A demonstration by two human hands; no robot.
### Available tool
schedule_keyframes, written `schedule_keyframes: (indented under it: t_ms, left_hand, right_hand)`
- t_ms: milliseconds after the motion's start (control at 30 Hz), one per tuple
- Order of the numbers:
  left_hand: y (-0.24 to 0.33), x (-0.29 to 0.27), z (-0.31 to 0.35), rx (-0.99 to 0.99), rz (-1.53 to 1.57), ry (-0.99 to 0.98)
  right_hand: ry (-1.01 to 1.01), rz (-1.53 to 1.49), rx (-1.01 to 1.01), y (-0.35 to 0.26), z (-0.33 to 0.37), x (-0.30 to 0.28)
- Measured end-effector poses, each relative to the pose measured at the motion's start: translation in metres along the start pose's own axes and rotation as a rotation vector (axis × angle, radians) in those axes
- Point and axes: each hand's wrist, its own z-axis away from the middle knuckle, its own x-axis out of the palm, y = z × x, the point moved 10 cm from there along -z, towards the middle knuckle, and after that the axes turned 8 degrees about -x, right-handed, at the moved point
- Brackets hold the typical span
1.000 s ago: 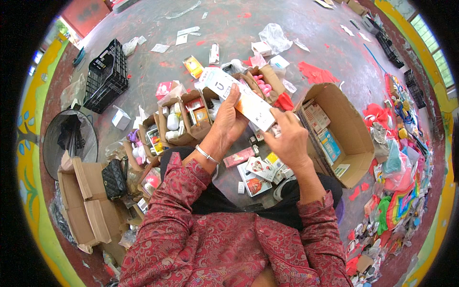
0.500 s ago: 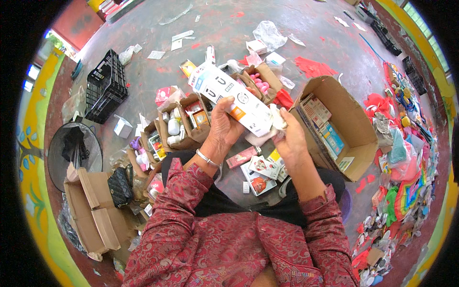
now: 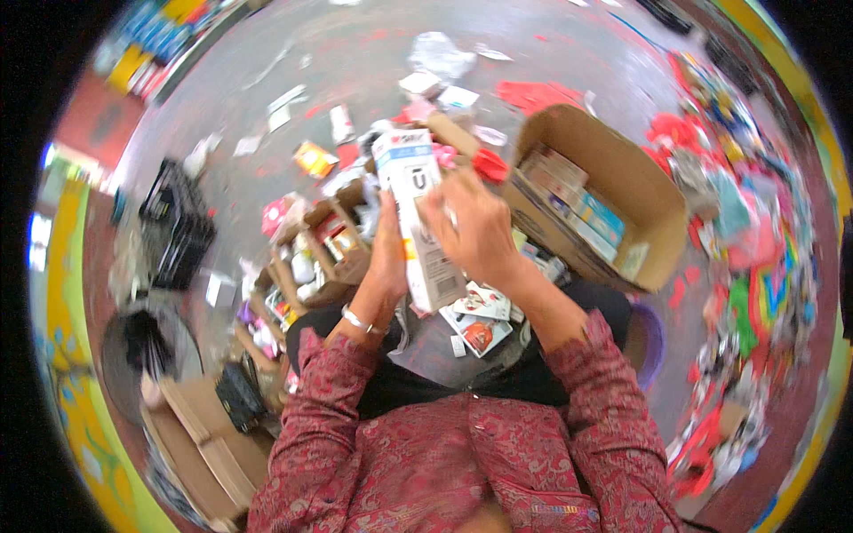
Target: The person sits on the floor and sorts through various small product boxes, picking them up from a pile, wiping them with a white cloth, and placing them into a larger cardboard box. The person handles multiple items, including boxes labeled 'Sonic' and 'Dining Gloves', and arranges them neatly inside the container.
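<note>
A long white carton [image 3: 437,282] with a blue band near its top and dark print tilts up in front of me. My left hand [image 3: 387,251] is closed around its left side. My right hand [image 3: 477,229] lies across the carton's right side with its fingers curled in. Motion blurs those fingers, and what is inside them is hidden. Below the carton, between my knees, lie a picture card [image 3: 482,302] and a flat white pack [image 3: 481,336] with a red picture.
A large open cardboard box [image 3: 659,195] with flat packs inside stands to the right. Small boxes of goods [image 3: 342,240] are at the left. Farther left are a black crate [image 3: 178,226] and a round bin [image 3: 149,360]. Colourful scraps [image 3: 755,293] line the right wall; a purple basin [image 3: 655,342] sits nearby.
The carton has turned more upright and shifted left. My right hand has moved from its lower end up across its side; the whitish cloth-like piece it held is out of sight. The view has shifted.
</note>
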Motion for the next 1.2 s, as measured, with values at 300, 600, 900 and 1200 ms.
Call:
schedule_keyframes:
  t_ms: [300,600,900,1200]
  left_hand:
    - [0.006,-0.026,-0.031,0.208,-0.180,0.182]
    - [-0.047,0.044,-0.060,-0.224,0.379,-0.334]
    - [-0.049,0.009,-0.081,-0.128,-0.371,-0.010]
    - [-0.085,-0.041,-0.090,-0.385,-0.504,0.201]
  right_hand:
    - [-0.593,0.194,0.305,0.050,-0.002,0.017]
    - [-0.777,0.362,0.089,0.088,-0.003,-0.007]
    - [-0.954,0.810,0.316,0.301,0.060,-0.165]
    - [-1.052,1.032,0.638,0.531,0.222,-0.207]
